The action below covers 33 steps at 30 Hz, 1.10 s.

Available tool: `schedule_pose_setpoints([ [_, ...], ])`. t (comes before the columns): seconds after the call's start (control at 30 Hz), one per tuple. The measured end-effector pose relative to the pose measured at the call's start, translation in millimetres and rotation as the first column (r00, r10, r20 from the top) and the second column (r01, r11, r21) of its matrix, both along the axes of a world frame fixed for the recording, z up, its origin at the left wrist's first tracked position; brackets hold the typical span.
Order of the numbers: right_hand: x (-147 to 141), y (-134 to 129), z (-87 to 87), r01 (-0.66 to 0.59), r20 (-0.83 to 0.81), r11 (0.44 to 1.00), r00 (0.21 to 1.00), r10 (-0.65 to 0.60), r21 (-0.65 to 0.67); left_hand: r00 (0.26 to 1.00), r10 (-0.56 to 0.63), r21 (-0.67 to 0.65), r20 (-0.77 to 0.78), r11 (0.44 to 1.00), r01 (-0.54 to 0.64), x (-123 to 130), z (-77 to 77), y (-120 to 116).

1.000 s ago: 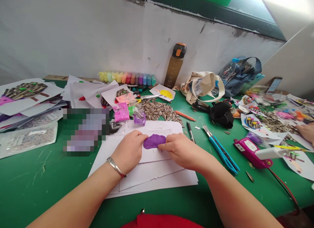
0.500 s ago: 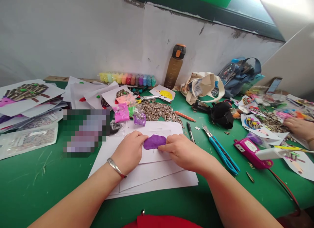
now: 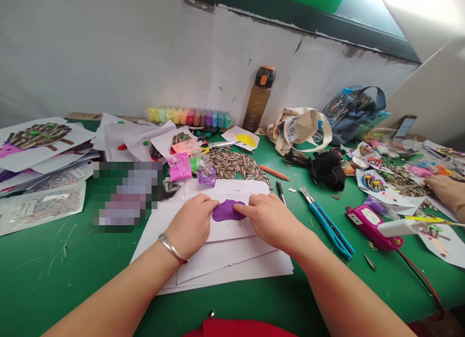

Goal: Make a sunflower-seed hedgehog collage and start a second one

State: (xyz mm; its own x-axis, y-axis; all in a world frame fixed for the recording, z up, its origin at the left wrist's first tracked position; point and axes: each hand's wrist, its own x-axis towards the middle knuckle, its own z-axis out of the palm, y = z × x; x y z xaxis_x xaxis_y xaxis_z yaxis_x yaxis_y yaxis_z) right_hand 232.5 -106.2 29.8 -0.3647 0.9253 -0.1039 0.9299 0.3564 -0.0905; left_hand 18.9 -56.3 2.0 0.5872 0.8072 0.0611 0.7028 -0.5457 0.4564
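Observation:
A flat, cloud-shaped patch of purple modelling clay [image 3: 226, 210] lies on a white paper sheet [image 3: 221, 234] bearing thin drawn lines. My left hand [image 3: 192, 224] rests on the sheet, its fingertips at the clay's left edge. From the other side my right hand [image 3: 272, 220] presses the clay's right part with an outstretched index finger; its other fingers are bent. Neither hand grasps anything that I can see. More white sheets [image 3: 203, 274] lie stacked beneath.
Beyond the paper are sunflower seeds [image 3: 232, 163], pink clay [image 3: 179, 166] and an orange pencil [image 3: 274, 172]. To the right lie a black pen [image 3: 281, 191], blue-handled cutter [image 3: 329, 225] and magenta device [image 3: 374, 225]. Another person's hand [image 3: 446, 191] is at far right.
My right index finger has shifted from the clay's lower right edge up onto its right part. My left hand stays in place.

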Motion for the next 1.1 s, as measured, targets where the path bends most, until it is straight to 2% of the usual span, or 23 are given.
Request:
schedule_pose_setpoints([
  [0.13, 0.6, 1.9, -1.0, 0.014, -0.012, 1.000, 1.000, -0.013, 0.012, 1.000, 0.005, -0.008, 0.006, 1.000, -0.005, 0.1, 0.7, -0.2],
  [0.4, 1.7, 2.2, 0.7, 0.019, -0.136, 0.998, 0.991, -0.010, 0.062, 1.000, -0.008, -0.019, 0.006, 1.000, 0.008, 0.2, 1.1, -0.1],
  [0.63, 11.1, 5.5, 1.2, 0.043, -0.341, 0.999, 0.940, -0.032, 0.023, 1.000, -0.003, -0.022, 0.010, 1.000, 0.003, 0.1, 1.1, -0.4],
  [0.73, 12.0, 5.8, -0.8, 0.066, -0.284, 0.997, 0.958, -0.051, 0.045, 1.000, -0.007, -0.009, 0.001, 1.000, 0.007, -0.1, 0.7, -1.3],
  [0.87, 6.6, 3.3, -2.9, 0.034, -0.143, 0.998, 0.989, -0.025, 0.060, 1.000, -0.013, 0.059, -0.022, 0.998, 0.014, 0.3, -2.6, -4.1],
  [0.97, 2.6, 1.6, -2.8, 0.023, -0.060, 0.997, 0.998, -0.018, 0.069, 0.999, -0.021, 0.119, -0.046, 0.992, 0.026, 1.5, -4.4, -7.3],
  [1.1, -0.9, 1.8, -2.4, 0.020, 0.035, 0.994, 0.999, -0.024, 0.105, 0.993, -0.041, 0.130, -0.112, 0.990, 0.056, 2.7, -3.3, -10.6],
])
